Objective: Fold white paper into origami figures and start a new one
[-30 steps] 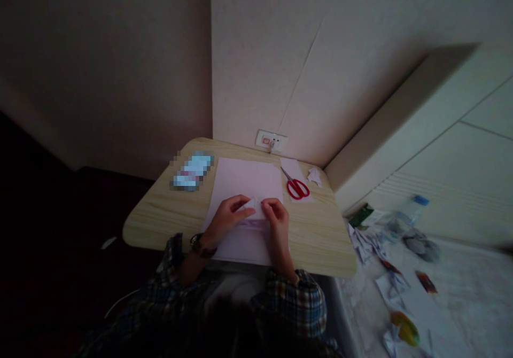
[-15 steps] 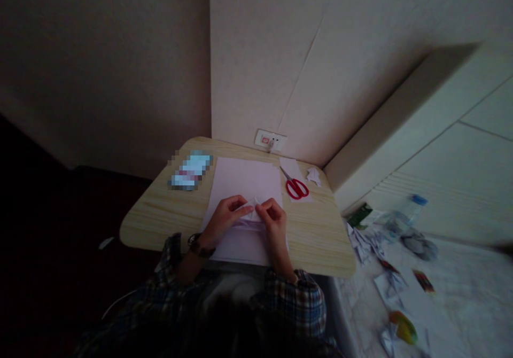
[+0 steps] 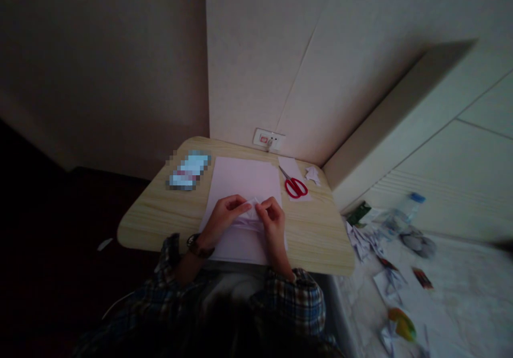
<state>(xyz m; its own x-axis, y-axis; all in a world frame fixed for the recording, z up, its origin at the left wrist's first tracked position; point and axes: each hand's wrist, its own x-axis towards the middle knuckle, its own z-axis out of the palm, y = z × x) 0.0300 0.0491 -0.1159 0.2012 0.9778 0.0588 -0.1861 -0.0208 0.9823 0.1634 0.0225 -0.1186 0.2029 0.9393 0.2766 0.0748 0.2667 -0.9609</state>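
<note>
At a pale wooden table with rounded corners (image 3: 316,240), a large white sheet of paper (image 3: 244,179) lies under a person's work. The left hand (image 3: 224,219) and right hand (image 3: 273,222) meet over its near half, fingertips pinched closed on a small folded white paper piece (image 3: 251,216). In this dim light a crease may run crooked, or the thin paper may tear. Red-handled scissors (image 3: 295,186) lie just beyond.

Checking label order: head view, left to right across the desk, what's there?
Pixelated flat object → left hand → folded paper → right hand → red scissors → small folded paper figure → plastic bottle, off the desk.
</note>
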